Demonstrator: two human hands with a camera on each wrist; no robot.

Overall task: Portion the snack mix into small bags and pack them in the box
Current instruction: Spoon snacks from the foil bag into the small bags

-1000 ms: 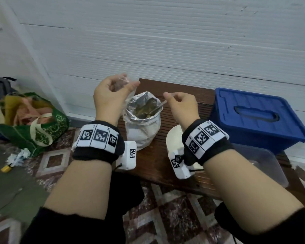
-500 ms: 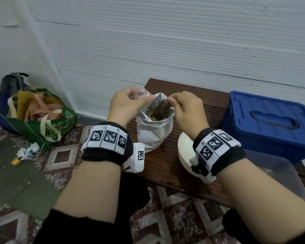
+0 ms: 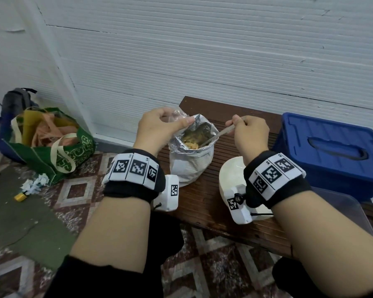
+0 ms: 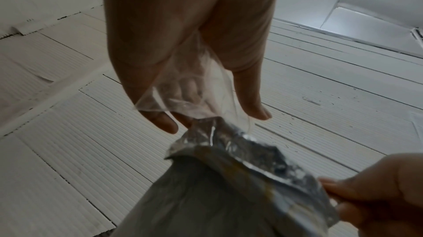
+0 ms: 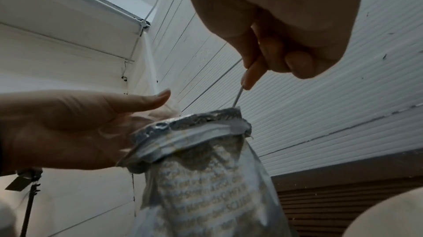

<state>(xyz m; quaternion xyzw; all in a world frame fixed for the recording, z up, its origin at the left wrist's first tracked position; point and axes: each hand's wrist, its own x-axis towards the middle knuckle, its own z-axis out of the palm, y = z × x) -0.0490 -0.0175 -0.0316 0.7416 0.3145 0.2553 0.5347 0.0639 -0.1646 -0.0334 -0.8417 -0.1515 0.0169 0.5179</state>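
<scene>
Left hand [image 3: 159, 127] pinches clear small bag [image 3: 177, 117]; right hand [image 3: 251, 134] grips spoon [image 3: 218, 135] in foil snack bag [image 3: 191, 162]; print unreadable.

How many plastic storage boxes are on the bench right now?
2. A blue lidded box stands at the bench's right end by the wall; a clear box sits in front of it, partly behind the right forearm. Others could lie outside the frame.

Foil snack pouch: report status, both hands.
Left hand pinches small clear plastic bag. Right hand grips metal spoon, bowl inside open foil snack pouch. Nothing obstructing.
</scene>
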